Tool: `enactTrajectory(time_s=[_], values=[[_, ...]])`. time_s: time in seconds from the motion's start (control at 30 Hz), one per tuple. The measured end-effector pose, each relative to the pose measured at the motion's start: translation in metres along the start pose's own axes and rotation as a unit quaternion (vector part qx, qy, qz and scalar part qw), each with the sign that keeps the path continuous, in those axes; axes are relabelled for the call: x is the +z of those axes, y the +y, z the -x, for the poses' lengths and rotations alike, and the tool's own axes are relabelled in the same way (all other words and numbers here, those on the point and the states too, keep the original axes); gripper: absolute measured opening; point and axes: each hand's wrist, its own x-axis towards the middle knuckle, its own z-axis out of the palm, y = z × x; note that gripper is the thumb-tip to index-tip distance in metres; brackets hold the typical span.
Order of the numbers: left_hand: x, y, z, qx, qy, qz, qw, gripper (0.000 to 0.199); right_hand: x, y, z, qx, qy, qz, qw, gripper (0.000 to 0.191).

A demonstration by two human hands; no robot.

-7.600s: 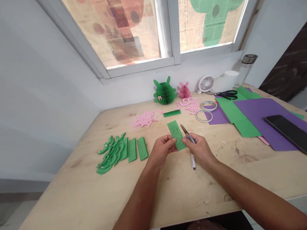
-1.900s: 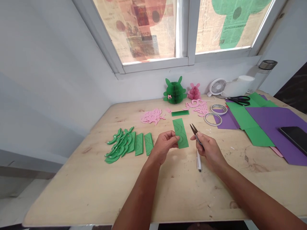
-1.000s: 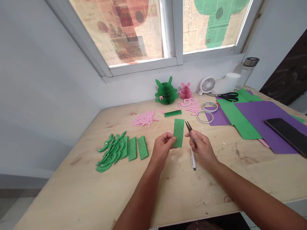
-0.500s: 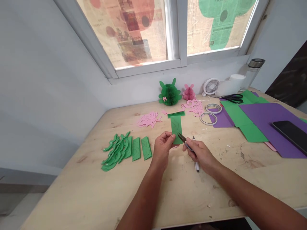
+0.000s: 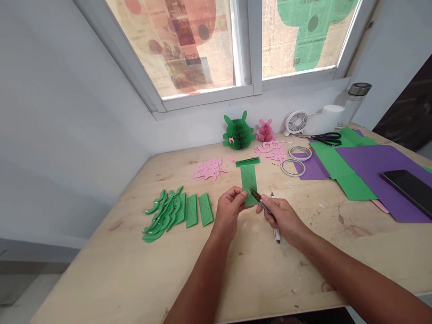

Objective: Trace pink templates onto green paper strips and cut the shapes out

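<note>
Between thumb and fingers, my left hand (image 5: 230,208) pinches the lower left edge of a green paper strip (image 5: 248,174) with curved lines drawn on it. My right hand (image 5: 281,216) is closed round small scissors (image 5: 258,196), whose blades lie over the strip's lower part, close to my left fingertips. Partly under my right hand lies a white marker (image 5: 276,235). Another folded green strip (image 5: 247,161) rests just behind the held one. To the left are drawn green strips (image 5: 205,209) and a pile of cut green curved pieces (image 5: 164,216).
Pink cut pieces (image 5: 209,169) lie behind my left hand. Green (image 5: 239,134) and pink paper figures (image 5: 265,131) stand by the wall, with a small fan (image 5: 297,122). Tape rings (image 5: 293,167), black scissors (image 5: 326,138), purple sheets (image 5: 388,166) and a phone (image 5: 408,191) are on the right.
The lower end of the held green strip has tilted slightly toward me. Both hands keep their grips and have barely moved.
</note>
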Motion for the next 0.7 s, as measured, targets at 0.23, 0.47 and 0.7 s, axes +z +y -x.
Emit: enactTrajectory(time_s=[0.23, 0.47, 0.7], values=[[-0.0024, 0.0018, -0.0004, -0.009, 0.000, -0.010, 1.000, 0.025, -0.0040, -0.0002, -0.0013, -0.013, 0.015, 0.058, 0.998, 0.049], [-0.0035, 0.0027, 0.0003, -0.008, -0.013, -0.032, 0.999, 0.023, -0.0057, -0.0012, -0.0017, -0.027, 0.012, 0.080, 0.996, 0.048], [-0.0019, 0.0044, 0.0014, -0.003, -0.015, -0.040, 0.999, 0.024, -0.0058, -0.0001, -0.0026, -0.031, 0.014, 0.095, 0.995, 0.049]])
